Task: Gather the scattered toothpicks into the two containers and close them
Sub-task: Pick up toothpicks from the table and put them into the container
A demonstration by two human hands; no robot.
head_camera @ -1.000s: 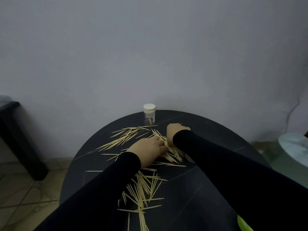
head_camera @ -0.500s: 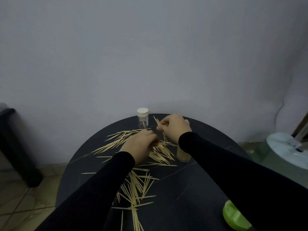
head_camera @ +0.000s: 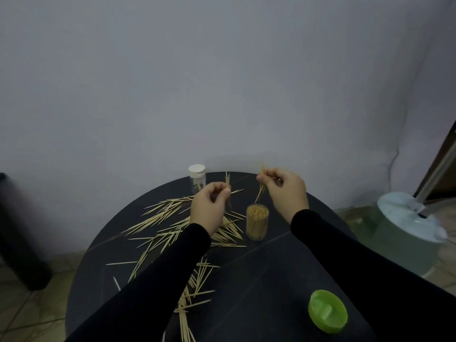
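Pale toothpicks (head_camera: 170, 233) strewn left; open container (head_camera: 257, 222) packed full, centre; capped container (head_camera: 197, 178) far; green lid (head_camera: 327, 310) near right.

Hidden and cut-off parts

The left sleeve (head_camera: 158, 275) covers part of the scattered toothpicks (head_camera: 162, 218) mid-table; the table (head_camera: 259, 280) runs off the bottom edge; the white-capped container (head_camera: 197, 178) holds contents too small to count.

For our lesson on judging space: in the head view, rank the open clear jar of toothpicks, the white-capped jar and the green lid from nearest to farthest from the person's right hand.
1. Open clear jar of toothpicks, just below the right hand.
2. White-capped jar, across to the left by the wall.
3. Green lid, at the table's near edge.
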